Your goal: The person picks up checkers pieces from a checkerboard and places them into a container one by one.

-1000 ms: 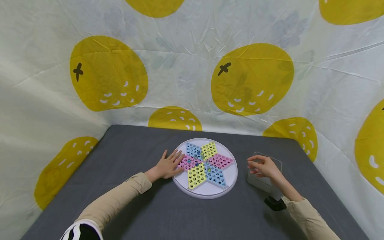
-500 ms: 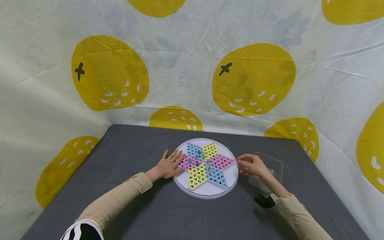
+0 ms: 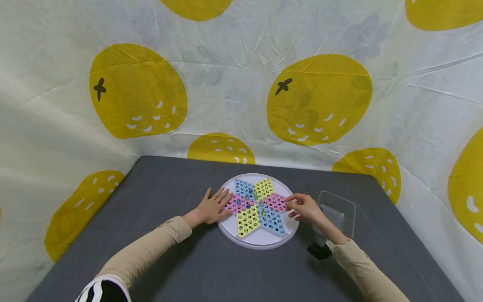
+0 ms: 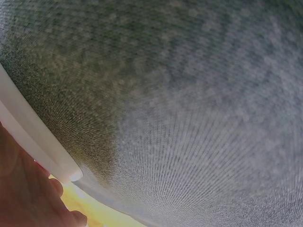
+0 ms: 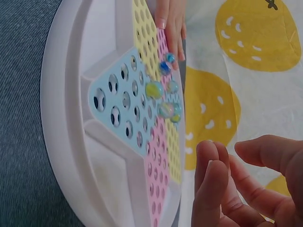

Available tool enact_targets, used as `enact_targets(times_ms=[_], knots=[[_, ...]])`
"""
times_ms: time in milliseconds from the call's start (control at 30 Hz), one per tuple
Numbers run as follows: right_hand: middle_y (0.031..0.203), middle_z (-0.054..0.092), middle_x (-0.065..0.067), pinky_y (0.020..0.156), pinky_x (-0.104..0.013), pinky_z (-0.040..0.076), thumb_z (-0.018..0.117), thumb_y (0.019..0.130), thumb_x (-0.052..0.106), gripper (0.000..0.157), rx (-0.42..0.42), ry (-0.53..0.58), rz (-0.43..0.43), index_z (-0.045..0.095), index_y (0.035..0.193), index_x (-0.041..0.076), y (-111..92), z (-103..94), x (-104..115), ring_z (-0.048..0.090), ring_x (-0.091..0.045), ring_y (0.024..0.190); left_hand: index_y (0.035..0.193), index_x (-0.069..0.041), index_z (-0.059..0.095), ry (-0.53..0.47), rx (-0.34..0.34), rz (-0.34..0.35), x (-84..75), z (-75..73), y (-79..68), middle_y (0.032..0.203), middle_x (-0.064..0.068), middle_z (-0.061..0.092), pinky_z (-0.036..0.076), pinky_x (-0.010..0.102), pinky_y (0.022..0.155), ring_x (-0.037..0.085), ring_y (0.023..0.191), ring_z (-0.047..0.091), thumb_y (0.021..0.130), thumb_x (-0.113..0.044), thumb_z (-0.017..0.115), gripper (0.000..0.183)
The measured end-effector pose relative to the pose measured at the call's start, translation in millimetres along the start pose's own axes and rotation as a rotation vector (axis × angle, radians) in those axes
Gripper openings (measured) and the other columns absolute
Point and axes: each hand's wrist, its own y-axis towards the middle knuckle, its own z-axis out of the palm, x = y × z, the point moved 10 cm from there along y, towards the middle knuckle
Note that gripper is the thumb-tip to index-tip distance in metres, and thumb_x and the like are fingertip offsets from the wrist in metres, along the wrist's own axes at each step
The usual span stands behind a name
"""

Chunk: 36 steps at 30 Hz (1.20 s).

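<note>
Two hands (image 3: pixel 209 208), one board (image 3: pixel 262 240)

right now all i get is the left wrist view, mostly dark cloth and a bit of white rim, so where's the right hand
Observer: The right hand is over the right side of the round board, as the head view shows.
Operator: any marbles on there
Observer: Yes, several glass marbles sit around the middle of it.
Operator: and what's off to the right
Observer: A clear container, partly hidden behind the right forearm.
</note>
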Motion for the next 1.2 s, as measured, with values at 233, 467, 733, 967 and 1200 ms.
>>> enact_targets(times_ms=[233, 467, 733, 967, 1200], knots=[[0.088, 0.067, -0.021, 0.059, -0.039, 0.053, 0.055, 0.087, 0.018, 0.032, 0.015, 0.008, 0.001, 0.055, 0.11, -0.005, 10, 13.3, 1, 0.066, -0.021, 0.067, 0.144, -0.02, 0.014, 0.005, 0.014, -0.007, 1.1, 2.0, 1.3, 0.151, 0.003, 0.014, 0.005, 0.055, 0.107, 0.022, 0.14, 0.006, 0.091, -0.055, 0.028, 0.066], [0.089, 0.067, -0.022, 0.059, -0.038, 0.053, 0.056, 0.087, 0.018, 0.03, 0.025, 0.003, 0.0, 0.057, 0.108, -0.003, 16, 26.8, 6, 0.066, -0.022, 0.066, 0.144, -0.018, 0.018, -0.001, -0.009, 0.004, -1.3, -2.1, -0.7, 0.15, 0.004, 0.017, 0.007, 0.056, 0.107, 0.024, 0.14, 0.01, 0.091, -0.053, 0.031, 0.065], [0.086, 0.067, -0.018, 0.058, -0.036, 0.053, 0.058, 0.085, 0.019, 0.028, 0.025, 0.018, 0.012, 0.059, 0.105, 0.0, 27, 41.3, 9, 0.064, -0.019, 0.062, 0.144, -0.019, 0.016, 0.009, 0.003, 0.001, -0.2, 0.1, -0.4, 0.151, 0.003, 0.016, 0.006, 0.056, 0.107, 0.022, 0.14, 0.009, 0.091, -0.054, 0.029, 0.065], [0.083, 0.068, -0.013, 0.053, -0.031, 0.052, 0.06, 0.084, 0.02, 0.026, 0.017, 0.006, 0.044, 0.062, 0.103, 0.003, 36, 51.4, 9, 0.064, -0.016, 0.06, 0.144, -0.017, 0.019, -0.015, -0.011, 0.015, -1.6, -2.5, -1.3, 0.15, 0.006, 0.018, 0.006, 0.057, 0.106, 0.025, 0.14, 0.011, 0.091, -0.051, 0.033, 0.065], [0.08, 0.067, -0.009, 0.051, -0.029, 0.05, 0.06, 0.083, 0.018, 0.024, 0.023, 0.0, 0.062, 0.062, 0.101, 0.003, 42, 59.0, 6, 0.063, -0.014, 0.058, 0.143, -0.016, 0.019, -0.019, -0.018, 0.017, -2.6, -4.0, -1.7, 0.15, 0.007, 0.019, 0.007, 0.058, 0.106, 0.025, 0.139, 0.011, 0.091, -0.05, 0.033, 0.064]])
